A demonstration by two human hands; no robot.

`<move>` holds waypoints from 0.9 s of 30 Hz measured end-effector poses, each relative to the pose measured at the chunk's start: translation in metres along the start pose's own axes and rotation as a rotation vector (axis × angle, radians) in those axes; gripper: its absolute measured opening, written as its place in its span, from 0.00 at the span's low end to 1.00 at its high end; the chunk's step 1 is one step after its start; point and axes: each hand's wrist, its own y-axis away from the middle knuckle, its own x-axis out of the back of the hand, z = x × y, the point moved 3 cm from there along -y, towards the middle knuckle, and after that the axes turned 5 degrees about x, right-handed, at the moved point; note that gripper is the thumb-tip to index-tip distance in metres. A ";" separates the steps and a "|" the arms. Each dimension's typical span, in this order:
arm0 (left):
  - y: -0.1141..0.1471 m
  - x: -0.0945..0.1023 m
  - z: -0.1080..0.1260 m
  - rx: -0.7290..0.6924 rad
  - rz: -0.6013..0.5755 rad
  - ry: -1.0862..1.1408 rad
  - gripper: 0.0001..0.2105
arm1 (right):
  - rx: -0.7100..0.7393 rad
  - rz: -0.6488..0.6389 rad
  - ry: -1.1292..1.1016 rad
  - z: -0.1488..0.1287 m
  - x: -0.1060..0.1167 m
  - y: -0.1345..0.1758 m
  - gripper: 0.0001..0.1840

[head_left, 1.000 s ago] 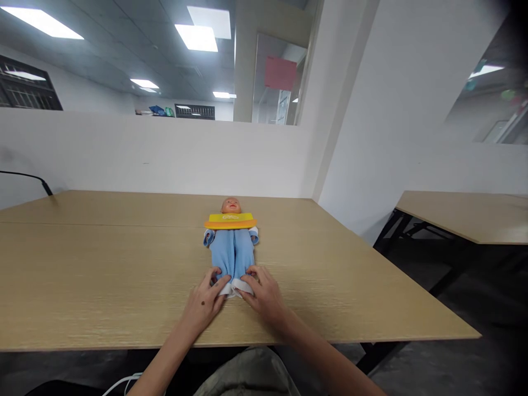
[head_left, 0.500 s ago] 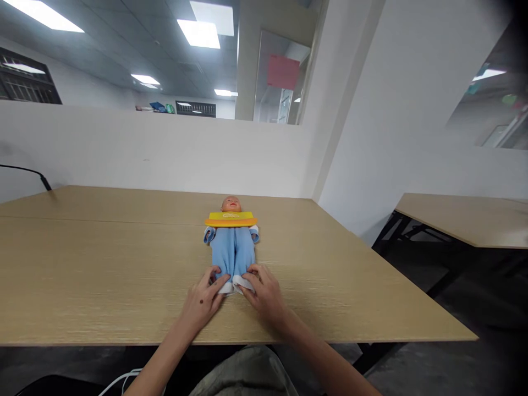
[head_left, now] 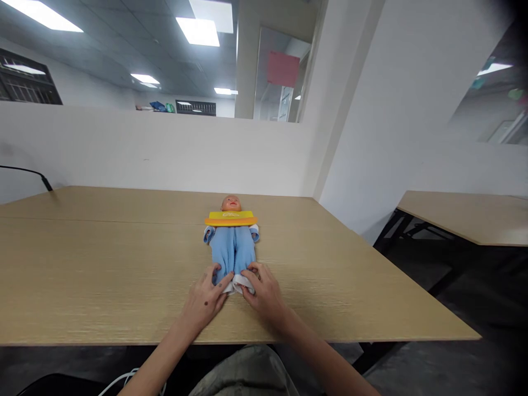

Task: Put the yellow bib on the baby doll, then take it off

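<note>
A baby doll (head_left: 231,204) lies on its back on the table, head toward the wall. Across its chest is a yellow bib (head_left: 231,215) with an orange lower edge. Light blue trousers (head_left: 233,247) with white cuffs cover its legs. My left hand (head_left: 206,297) grips the left trouser leg near its cuff, thumb on top and fingers along the outer side. On the other leg, my right hand (head_left: 264,291) pinches the white cuff (head_left: 243,282) between thumb and fingers. The doll's feet are hidden by the cloth and my hands.
The wooden table (head_left: 124,264) ends at a near edge before my lap and at a slanted right edge. A white wall (head_left: 185,154) stands behind it. A black cable (head_left: 45,181) rises at the far left. Another table (head_left: 466,214) stands to the right.
My left hand has shifted slightly right along the cuff, its thumb now nearer the gap between the legs. My right hand and the doll stay nearly the same.
</note>
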 end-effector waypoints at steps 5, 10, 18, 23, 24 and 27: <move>-0.006 0.004 0.013 -0.029 0.085 0.009 0.17 | -0.015 -0.013 0.024 -0.001 0.001 0.000 0.17; -0.011 0.010 0.026 0.047 0.152 0.089 0.13 | -0.048 -0.032 0.018 0.000 0.001 0.000 0.14; -0.011 0.009 0.026 0.057 0.144 0.142 0.09 | -0.062 -0.038 0.019 0.000 0.001 -0.001 0.13; -0.012 0.013 0.028 0.050 0.187 0.144 0.13 | -0.057 -0.025 0.036 0.000 0.001 0.000 0.11; -0.013 0.013 0.029 0.054 0.194 0.144 0.12 | -0.054 -0.019 0.032 0.000 0.001 0.000 0.11; -0.014 0.012 0.037 0.044 0.207 0.133 0.10 | -0.047 -0.007 0.011 0.000 0.001 -0.001 0.12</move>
